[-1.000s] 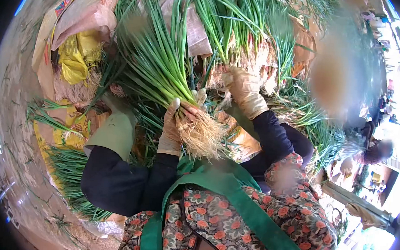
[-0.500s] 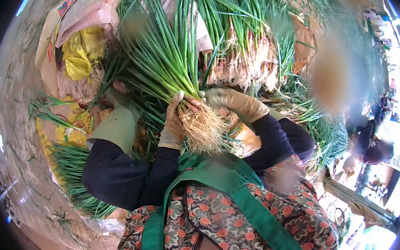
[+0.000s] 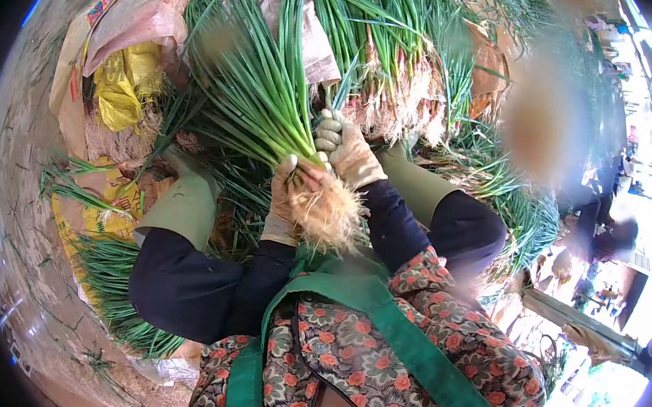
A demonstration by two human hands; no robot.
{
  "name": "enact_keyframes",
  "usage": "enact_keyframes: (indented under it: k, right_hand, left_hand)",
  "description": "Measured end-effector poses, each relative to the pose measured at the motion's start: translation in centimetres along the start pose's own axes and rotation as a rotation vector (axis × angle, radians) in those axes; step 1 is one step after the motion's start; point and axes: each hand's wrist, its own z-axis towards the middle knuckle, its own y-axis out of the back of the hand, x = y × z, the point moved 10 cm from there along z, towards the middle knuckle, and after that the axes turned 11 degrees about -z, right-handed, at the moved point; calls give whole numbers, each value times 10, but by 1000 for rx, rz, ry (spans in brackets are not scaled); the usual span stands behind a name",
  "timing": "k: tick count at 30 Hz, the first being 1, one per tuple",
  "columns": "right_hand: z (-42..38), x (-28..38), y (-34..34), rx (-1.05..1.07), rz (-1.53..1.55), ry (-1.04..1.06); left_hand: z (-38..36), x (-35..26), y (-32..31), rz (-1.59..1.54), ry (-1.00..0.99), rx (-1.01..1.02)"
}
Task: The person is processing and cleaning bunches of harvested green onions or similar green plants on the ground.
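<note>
A bunch of green onions (image 3: 275, 115) hangs in front of my chest, its leaves fanning up and left and its pale roots (image 3: 329, 211) pointing down. My left hand (image 3: 284, 196), in a pale glove, grips the bunch just above the roots, with the thumb on top. Against the right side of the stalks is my right hand (image 3: 342, 147), also gloved, its fingers curled closed. Whatever may be inside those fingers is hidden. A larger heap of green onions (image 3: 401, 79) with reddish stems and roots lies just beyond my right hand.
Yellow plastic sacking (image 3: 124, 88) and a pinkish sack (image 3: 144, 28) lie at the upper left. More green onions (image 3: 117, 283) rest on a yellow sack (image 3: 72, 218) at the left. Loose onions (image 3: 524, 219) spread at the right. Other people (image 3: 612, 218) are blurred at the far right.
My right hand has turned and moved from across the stem base to the bunch's right side, its fingers now curled. My left hand keeps its hold on the bunch.
</note>
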Motion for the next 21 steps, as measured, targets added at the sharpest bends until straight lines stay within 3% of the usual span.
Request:
enact_keyframes:
  k: [2, 4, 5, 6, 8, 9, 11, 12, 13, 14, 15, 16, 17, 18, 19, 20, 21]
  right_hand:
    - [12, 24, 42, -165, -184, -36]
    - [-15, 54, 33, -410, -1338, -181]
    - [6, 52, 64, 28, -2025, 89]
    - [-18, 46, 53, 71, -2167, -70]
    - [-39, 99, 33, -258, -2231, 285]
    - [-53, 135, 41, -534, -2094, 376]
    - [-72, 194, 98, -894, -1896, 634]
    - [-70, 203, 133, -934, -2082, 762]
    - [-35, 169, 168, -514, -2780, 671]
    - [-32, 158, 153, -391, -2754, 577]
    - [-30, 146, 138, -276, -2717, 478]
    - [-37, 146, 126, -559, -1994, 271]
    - [-55, 118, 45, -508, -1915, 300]
    - [-57, 95, 26, -426, -2009, 239]
    - [-57, 70, 29, -217, -1991, 478]
    - [-67, 41, -6, 5, -2263, 371]
    - [-71, 20, -19, 153, -2244, 62]
  left_hand:
    - [-12, 9, -34, -282, 122, 306]
    - [-16, -2, -47, -473, 118, 417]
    - [-17, -5, -49, -475, 130, 408]
    - [-16, -7, -49, -478, 147, 397]
    - [-12, -5, -48, -357, 135, 425]
    - [-7, -4, -37, -304, 121, 363]
    - [-1, 1, -11, -281, 137, 168]
    - [-3, 1, -12, -225, 106, 162]
    - [-5, 0, -16, -167, 76, 162]
    - [-4, -3, -22, -111, 39, 172]
    - [1, -4, -7, -170, -12, 43]
    - [3, 3, -2, -276, 104, 50]
    - [4, 10, 3, -380, 220, 45]
    - [7, 7, 11, -262, 222, 101]
    - [12, 4, 20, -145, 218, 157]
    - [5, 2, 7, 54, 133, 102]
    - [2, -2, -1, 251, 47, 51]
